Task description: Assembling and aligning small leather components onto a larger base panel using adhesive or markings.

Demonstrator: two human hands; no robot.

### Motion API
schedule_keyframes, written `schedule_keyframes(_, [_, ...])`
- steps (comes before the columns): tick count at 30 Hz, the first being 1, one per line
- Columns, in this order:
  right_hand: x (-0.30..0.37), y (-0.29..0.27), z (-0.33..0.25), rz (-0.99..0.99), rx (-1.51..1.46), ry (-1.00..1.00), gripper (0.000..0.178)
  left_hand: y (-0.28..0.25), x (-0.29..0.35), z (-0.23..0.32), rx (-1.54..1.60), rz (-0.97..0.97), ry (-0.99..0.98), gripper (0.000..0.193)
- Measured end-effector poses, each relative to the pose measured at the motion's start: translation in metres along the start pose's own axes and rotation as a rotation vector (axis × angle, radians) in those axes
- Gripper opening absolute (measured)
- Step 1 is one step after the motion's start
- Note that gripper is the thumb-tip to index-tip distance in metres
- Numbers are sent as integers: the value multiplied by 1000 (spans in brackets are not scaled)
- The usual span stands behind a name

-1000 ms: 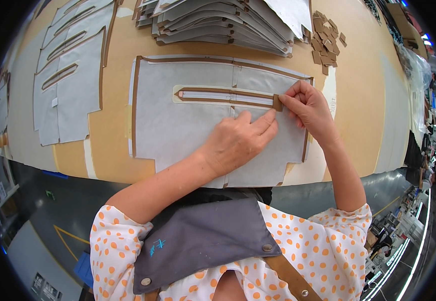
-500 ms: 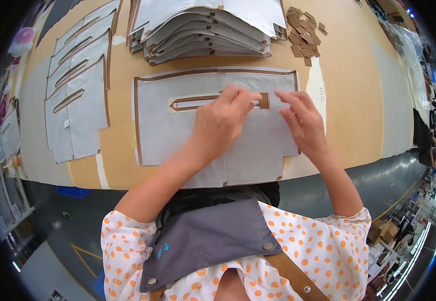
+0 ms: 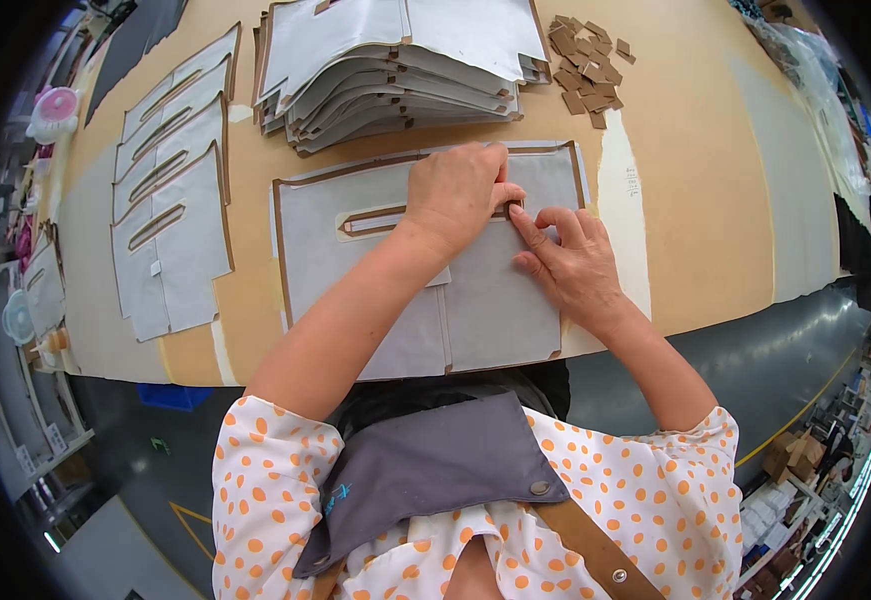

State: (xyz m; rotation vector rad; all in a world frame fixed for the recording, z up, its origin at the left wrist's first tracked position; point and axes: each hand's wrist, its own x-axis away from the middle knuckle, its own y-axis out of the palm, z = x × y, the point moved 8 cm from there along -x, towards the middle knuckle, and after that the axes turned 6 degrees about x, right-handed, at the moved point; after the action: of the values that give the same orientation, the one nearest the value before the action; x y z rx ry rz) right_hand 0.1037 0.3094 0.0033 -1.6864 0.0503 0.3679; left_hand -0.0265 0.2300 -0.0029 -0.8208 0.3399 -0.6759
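A grey panel with brown edging lies flat before me. Across its upper part runs a long, narrow slot framed by brown trim, pointed at its left end. My left hand is closed over the slot's right part, fingertips pinched at a small brown piece there. What lies under the palm is hidden. With a fingertip, my right hand touches that same brown end; its other fingers are apart and bent. Beneath my left wrist a small white tag shows on the panel.
A thick stack of similar grey panels stands just beyond. Right of it lies a loose pile of small brown pieces. Several slotted panels overlap in a row at the left. The table's near edge curves in front of me.
My right hand has come left and down to the slot's right end. My left hand has shifted slightly up and right, covering more of the slot. The view has shifted slightly too.
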Motion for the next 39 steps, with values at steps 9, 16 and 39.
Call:
schedule_keyframes(9, [10, -18, 14, 203, -325, 138, 42, -21, 16, -11, 565, 39, -220, 33])
schedule_keyframes(16, [-5, -51, -4, 156, -779, 402, 32, 22, 75, -23, 2306, -64, -810, 39])
schedule_keyframes(39, [31, -85, -94, 606, -452, -179, 33, 26, 148, -12, 2187, 54, -706, 32])
